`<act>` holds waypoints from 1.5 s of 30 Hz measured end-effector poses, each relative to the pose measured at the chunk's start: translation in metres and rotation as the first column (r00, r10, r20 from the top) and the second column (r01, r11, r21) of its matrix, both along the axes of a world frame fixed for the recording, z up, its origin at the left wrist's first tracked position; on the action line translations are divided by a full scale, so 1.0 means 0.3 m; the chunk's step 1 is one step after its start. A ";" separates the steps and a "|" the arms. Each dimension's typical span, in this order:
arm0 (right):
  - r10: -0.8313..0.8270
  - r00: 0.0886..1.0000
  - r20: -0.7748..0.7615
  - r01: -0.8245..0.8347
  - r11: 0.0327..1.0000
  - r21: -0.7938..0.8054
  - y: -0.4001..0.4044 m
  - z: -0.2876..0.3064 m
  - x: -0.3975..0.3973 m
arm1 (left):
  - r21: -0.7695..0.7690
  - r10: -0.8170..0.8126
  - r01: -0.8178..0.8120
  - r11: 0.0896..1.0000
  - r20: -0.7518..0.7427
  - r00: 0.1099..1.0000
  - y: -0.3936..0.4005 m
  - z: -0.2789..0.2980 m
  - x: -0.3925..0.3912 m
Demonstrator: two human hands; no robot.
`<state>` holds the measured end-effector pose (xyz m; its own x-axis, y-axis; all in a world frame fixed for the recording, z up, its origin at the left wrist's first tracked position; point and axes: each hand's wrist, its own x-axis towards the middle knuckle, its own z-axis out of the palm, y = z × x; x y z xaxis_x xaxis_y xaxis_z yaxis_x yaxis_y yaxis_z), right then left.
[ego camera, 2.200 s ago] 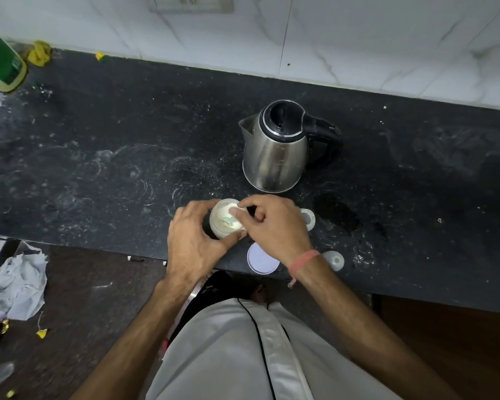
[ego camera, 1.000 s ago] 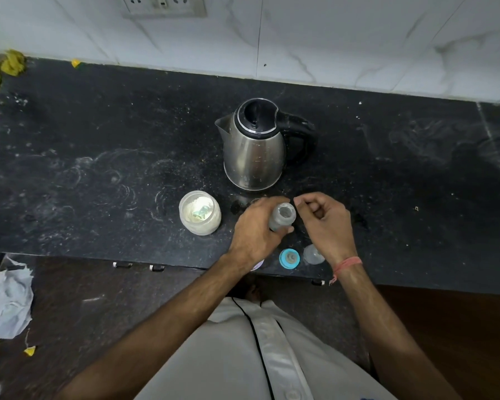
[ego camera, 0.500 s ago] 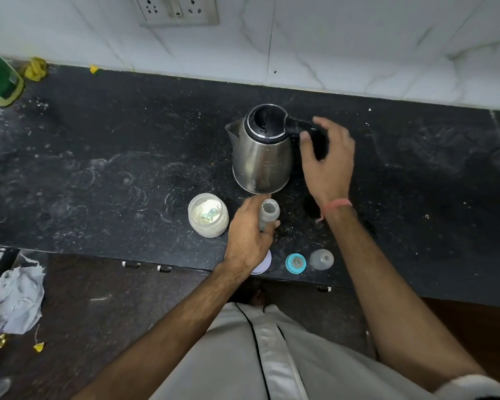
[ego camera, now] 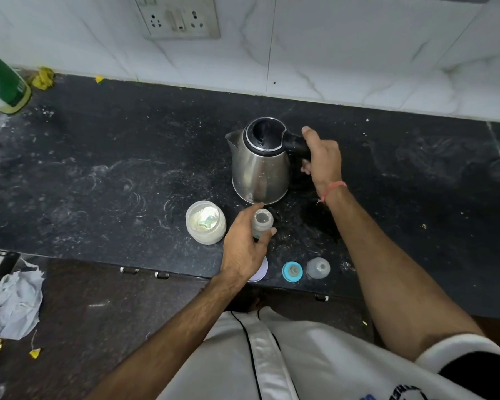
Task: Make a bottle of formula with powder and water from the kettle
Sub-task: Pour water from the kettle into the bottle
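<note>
A steel kettle [ego camera: 260,168] with a black lid stands on the dark counter [ego camera: 98,174], spout to the left. My right hand [ego camera: 322,157] is wrapped round its black handle. Just in front of it, my left hand [ego camera: 244,249] holds a small clear baby bottle [ego camera: 262,222] upright, mouth open. To the left of the bottle stands an open powder jar [ego camera: 205,222] with a scoop lying in the white powder. A blue teat ring [ego camera: 292,271], a clear cap [ego camera: 318,268] and a white jar lid [ego camera: 260,269], partly under my wrist, lie near the front edge.
A green and white bottle [ego camera: 3,82] stands at the far left of the counter. A wall socket [ego camera: 181,17] is on the marble wall behind. Crumpled cloth [ego camera: 12,304] lies on the floor at left. Powder smears cover the counter's left half.
My right hand has closed round the kettle handle after reaching for it. My left hand went from the powder jar to the bottle and keeps holding it in front of the kettle.
</note>
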<state>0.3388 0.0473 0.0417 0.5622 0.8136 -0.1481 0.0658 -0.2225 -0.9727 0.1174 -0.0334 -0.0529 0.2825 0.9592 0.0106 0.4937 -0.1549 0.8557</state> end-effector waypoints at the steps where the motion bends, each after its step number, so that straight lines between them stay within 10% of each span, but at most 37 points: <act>1: -0.032 0.999 -0.038 0.033 0.999 0.016 -0.003 -0.004 -0.006 | -0.007 0.002 -0.002 1.000 0.001 1.000 0.000 -0.001 -0.001; 15: -0.284 0.936 -0.210 0.302 0.951 0.060 -0.224 0.022 0.180 | -0.091 0.045 -0.040 0.995 0.046 0.998 0.009 -0.010 -0.013; 45: 0.019 0.927 0.375 -0.009 1.000 -0.029 -0.340 0.190 0.214 | -0.181 0.063 -0.035 0.983 0.151 0.987 0.028 0.012 -0.020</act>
